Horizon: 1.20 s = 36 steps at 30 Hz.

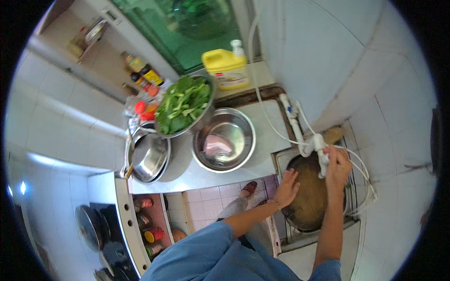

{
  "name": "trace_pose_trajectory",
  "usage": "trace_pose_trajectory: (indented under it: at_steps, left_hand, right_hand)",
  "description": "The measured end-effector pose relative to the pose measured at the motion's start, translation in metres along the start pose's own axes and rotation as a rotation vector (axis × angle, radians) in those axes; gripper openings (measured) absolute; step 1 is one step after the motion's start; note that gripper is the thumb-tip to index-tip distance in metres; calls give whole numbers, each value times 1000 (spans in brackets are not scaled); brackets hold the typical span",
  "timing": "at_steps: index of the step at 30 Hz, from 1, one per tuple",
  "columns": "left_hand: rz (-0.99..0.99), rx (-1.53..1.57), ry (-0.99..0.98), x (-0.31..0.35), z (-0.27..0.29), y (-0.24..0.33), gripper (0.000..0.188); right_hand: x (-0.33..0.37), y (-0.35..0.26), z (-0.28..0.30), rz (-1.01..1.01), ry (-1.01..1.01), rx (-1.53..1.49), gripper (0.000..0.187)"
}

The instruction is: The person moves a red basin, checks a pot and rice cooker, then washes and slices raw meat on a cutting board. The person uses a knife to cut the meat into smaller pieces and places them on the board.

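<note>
A: Head view, only one. Hands first, quick?

B: From my end I'm seeing two. The right hand is grasping the white tap at the far side of the sink, fingers curling round it. I'm guessing it's steadying or turning the fitting; can't tell which. The left hand is gripping nothing, fingers spreading over the left edge of the round brown thing.

A: Touching it?

B: Can't tell. Possibly it's bracing there.

A: Where's the brown thing sitting?

B: Inside the sink, right of the counter. I'm not making out whether it's a board or murky water. It's lying under the tap, likely to be within the water's reach.

A: Counts, then.

B: I'm counting one tap, one sink, one brown thing. On the counter, one steel bowl is holding one piece of pink meat, its wall probably keeping the meat off the surface. One greens bowl is standing farther left, leaves piling above its rim. One yellow jug is standing at the far edge. Left, nested bowls are stacking up, at least two, likely saving space.

A: Bottles?

B: Several bottles far left, overlapping; I'm skipping an exact number.
</note>
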<state>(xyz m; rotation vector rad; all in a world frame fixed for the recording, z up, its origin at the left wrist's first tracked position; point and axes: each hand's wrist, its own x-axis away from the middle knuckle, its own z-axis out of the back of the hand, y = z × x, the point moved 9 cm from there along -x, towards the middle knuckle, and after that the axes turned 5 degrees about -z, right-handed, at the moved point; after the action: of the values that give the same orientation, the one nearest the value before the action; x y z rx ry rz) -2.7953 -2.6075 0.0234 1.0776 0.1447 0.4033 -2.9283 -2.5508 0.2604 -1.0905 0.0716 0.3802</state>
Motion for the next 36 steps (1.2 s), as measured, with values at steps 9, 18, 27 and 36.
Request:
trace_pose_trajectory:
  at_steps: [9,18,27,36]
  left_hand:
    - [142,252,-8,-10,-11,-15,56]
    - [13,41,48,-3,-12,-7,66]
    - [4,-83,32,-3,-11,2,61]
    - [-96,-157,26,-9,-15,7,77]
  right_hand:
    - [15,158,-7,-390,-111,-841,43]
    - [83,307,-118,-515,-452,346,65]
    - [210,271,-74,-487,-479,389,66]
    - [60,351,-69,-410,-14,429,50]
